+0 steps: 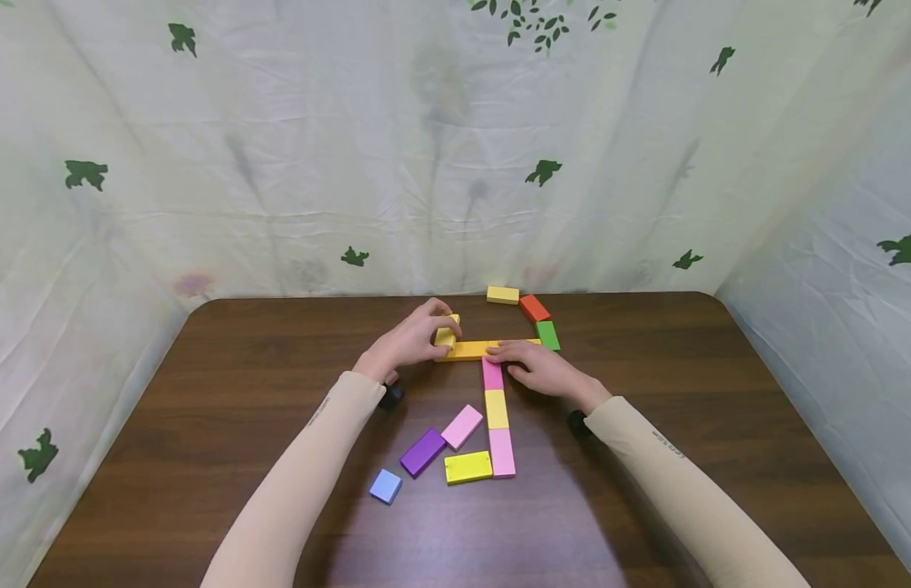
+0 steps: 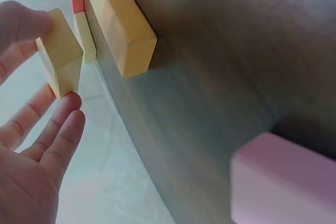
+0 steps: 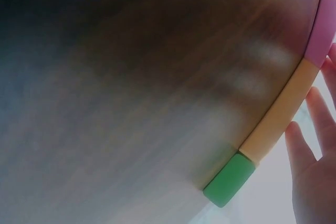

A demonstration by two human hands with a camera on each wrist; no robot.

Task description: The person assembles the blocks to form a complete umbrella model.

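Observation:
My left hand (image 1: 409, 339) pinches a pale yellow block (image 2: 62, 56) between thumb and fingers, held at a tilt by the left end of a row of orange blocks (image 1: 466, 351). My right hand (image 1: 539, 370) lies over the right part of that row, its extended fingertips at the side of the orange blocks in the right wrist view. A green block (image 1: 547, 336) adjoins the row's right end, with a red block (image 1: 534, 308) and a yellow block (image 1: 502, 295) continuing from it. Below the row, a pink block (image 1: 492, 374) starts a column running toward me.
The column continues with a yellow block (image 1: 497, 409) and a pink block (image 1: 502, 453). Beside its foot lies a bright yellow block (image 1: 468, 468). Further left are a light pink block (image 1: 462, 427), a purple block (image 1: 422, 452) and a blue block (image 1: 386, 486). Curtains (image 1: 396, 147) border the brown table (image 1: 646, 343).

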